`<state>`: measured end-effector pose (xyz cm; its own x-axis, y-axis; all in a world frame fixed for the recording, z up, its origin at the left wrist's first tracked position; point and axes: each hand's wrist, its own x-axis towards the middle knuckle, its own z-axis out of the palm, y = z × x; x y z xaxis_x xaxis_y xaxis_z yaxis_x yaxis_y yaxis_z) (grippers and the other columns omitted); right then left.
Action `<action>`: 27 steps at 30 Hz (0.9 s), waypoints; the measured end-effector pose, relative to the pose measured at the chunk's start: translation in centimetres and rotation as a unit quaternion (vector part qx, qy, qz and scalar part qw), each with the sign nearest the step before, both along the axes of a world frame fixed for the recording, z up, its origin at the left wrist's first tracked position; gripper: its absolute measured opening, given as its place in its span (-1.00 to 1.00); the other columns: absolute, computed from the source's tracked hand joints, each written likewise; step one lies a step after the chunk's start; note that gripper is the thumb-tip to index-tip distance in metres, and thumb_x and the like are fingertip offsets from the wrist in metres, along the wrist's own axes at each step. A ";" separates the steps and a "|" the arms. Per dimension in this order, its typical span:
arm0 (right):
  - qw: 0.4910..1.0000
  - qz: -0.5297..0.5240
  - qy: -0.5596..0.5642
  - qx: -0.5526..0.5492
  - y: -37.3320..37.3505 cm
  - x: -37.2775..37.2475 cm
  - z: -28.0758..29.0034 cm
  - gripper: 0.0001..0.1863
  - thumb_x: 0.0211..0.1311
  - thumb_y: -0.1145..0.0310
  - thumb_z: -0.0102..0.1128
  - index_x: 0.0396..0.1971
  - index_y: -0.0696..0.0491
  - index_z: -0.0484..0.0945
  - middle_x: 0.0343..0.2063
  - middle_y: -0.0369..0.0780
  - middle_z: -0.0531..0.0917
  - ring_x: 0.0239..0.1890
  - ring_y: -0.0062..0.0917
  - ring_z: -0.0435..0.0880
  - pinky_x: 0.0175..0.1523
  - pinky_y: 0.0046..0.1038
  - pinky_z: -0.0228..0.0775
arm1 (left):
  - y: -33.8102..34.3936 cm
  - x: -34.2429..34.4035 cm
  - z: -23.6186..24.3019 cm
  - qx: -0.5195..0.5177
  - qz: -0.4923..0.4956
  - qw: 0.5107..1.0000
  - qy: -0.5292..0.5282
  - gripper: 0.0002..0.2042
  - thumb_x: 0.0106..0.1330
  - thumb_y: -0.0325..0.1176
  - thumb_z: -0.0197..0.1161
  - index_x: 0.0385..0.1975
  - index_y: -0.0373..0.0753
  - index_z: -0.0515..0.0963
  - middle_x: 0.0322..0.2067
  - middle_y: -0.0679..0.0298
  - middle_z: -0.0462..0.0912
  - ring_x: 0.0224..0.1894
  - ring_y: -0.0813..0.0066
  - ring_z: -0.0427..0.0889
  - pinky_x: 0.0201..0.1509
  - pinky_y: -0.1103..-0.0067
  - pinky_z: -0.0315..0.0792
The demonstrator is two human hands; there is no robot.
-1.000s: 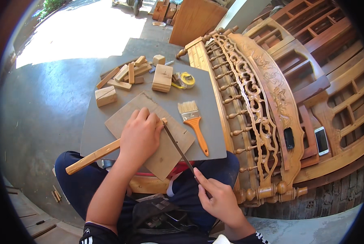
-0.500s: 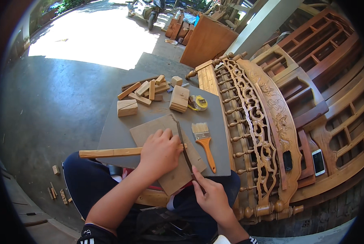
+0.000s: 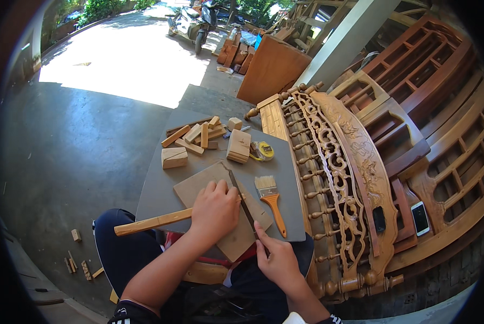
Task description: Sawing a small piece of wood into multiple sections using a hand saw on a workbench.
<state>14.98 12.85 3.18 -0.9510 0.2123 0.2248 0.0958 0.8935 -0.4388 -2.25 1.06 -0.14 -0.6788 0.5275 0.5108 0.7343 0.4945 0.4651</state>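
Observation:
My left hand (image 3: pixel 216 208) is closed around a square wooden stick (image 3: pixel 154 222), pressing it onto a flat brown board (image 3: pixel 197 186). The stick's free end sticks out to the left, past the table edge. My right hand (image 3: pixel 277 254) grips the near end of a long, thin, dark saw-like blade (image 3: pixel 246 208), with its index finger stretched along it. This blade slants across the board, against the stick's right end beside my left fingers. Where the two meet is partly hidden by my left hand. A paintbrush (image 3: pixel 272 202) with a wooden handle lies right of the board.
On the grey table (image 3: pixel 199 157) are small wooden sticks (image 3: pixel 204 134), a grooved block (image 3: pixel 239 144), another block (image 3: pixel 174 157) and a yellow tape measure (image 3: pixel 262 151). A carved wooden panel (image 3: pixel 369 167) stands close on the right, with a phone (image 3: pixel 420 218) beyond. Offcuts (image 3: pixel 76 235) lie on the floor.
The view has tilted slightly, shifting the scene lower in the picture. The stick's left end has dropped, so it slants more. Both hands keep their grips.

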 end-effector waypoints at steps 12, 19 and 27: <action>0.999 -0.020 -0.026 -0.040 -0.1 3.8 1.8 -0.41 0.34 0.53 0.24 0.38 -0.02 0.49 -0.50 -0.01 0.66 -0.45 -0.08 0.70 -0.30 -0.20 0.53 | 0.1 0.1 0.4 -0.008 0.000 1.000 0.006 -0.86 0.27 -0.31 0.34 -0.32 -0.23 0.60 -0.27 0.14 0.55 -0.13 0.11 0.57 -0.05 0.28 0.49; 0.999 -0.021 -0.021 -0.022 -0.1 -0.1 0.3 -0.45 0.35 0.52 0.22 0.35 0.00 0.52 -0.45 0.00 0.68 -0.42 -0.06 0.69 -0.23 -0.22 0.52 | 0.3 0.3 0.9 -0.027 0.033 0.999 0.009 -0.86 0.24 -0.30 0.36 -0.32 -0.20 0.59 -0.27 0.15 0.54 -0.14 0.12 0.58 -0.06 0.29 0.50; 0.998 -0.017 -0.059 -0.031 0.3 5.3 2.7 -0.38 0.38 0.49 0.19 0.44 -0.06 0.42 -0.51 -0.10 0.63 -0.47 -0.14 0.68 -0.30 -0.16 0.55 | 0.5 0.2 1.0 -0.023 0.020 0.999 0.013 -0.85 0.24 -0.32 0.36 -0.32 -0.22 0.58 -0.26 0.15 0.54 -0.15 0.10 0.57 -0.05 0.28 0.50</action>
<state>20.25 13.11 5.84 -0.9619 0.2552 0.0979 0.1795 0.8598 -0.4780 -2.05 1.58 0.90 -0.6872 0.5228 0.5044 0.7245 0.5447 0.4224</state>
